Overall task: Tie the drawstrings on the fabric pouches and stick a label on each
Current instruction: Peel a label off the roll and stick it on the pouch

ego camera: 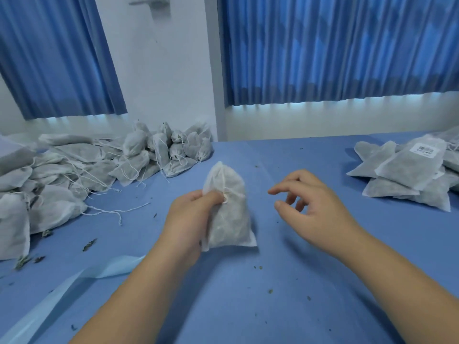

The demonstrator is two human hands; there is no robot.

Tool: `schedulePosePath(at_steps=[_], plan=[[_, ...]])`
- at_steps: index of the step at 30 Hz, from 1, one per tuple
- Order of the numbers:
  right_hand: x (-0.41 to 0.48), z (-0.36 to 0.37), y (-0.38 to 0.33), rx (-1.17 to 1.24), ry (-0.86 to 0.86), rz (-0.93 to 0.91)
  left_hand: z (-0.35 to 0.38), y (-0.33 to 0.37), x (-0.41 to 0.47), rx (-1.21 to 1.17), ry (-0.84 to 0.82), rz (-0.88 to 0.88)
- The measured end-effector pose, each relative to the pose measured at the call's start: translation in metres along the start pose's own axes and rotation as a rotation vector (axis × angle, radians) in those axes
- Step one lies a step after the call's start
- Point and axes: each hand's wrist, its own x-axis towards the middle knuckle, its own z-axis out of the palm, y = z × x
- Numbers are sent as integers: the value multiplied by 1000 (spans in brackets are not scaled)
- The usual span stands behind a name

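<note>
On your blue-clothed table [285, 281], untied grey fabric pouches [74, 175] heap at the left edge, labelled ones [409, 175] at the right. Mid-table your left hand [188, 214] pinches a filled white drawstring pouch [231, 219] at its cinched neck; your right hand [313, 204] hovers released. Tying seems finished: fetch a label next.

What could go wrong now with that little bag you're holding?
Only the left hand pinches the pouch at its neck; the right hand is open and empty. If that pinch slips, the string might loosen and filling could spill. Crumbs already dot the blue cloth. Also, I see no label on this pouch, so it might land unlabelled on the labelled pile at the right.
</note>
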Motion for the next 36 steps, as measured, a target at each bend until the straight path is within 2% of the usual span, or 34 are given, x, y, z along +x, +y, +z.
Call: schedulePosePath(at_steps=[5, 9, 13, 16, 20, 28, 36], plan=[[1, 39, -17, 24, -196, 76, -63, -5, -23, -37, 185, -22], [17, 75, -33, -33, -367, 169, -81, -19, -34, -2, 202, -19], [28, 107, -40, -172, -480, 178, -81, -30, -37, 5, 185, -27], [26, 120, -36, -200, -467, 202, -80, -36, -37, 77, 197, -14], [21, 121, -29, -113, -402, 193, -77, -38, -36, 179, 175, 21], [19, 116, -32, 25, -246, 207, -77, -41, -34, 189, 181, 26], [19, 114, -38, 183, -220, 339, -77, -42, -35, 225, 183, 49]])
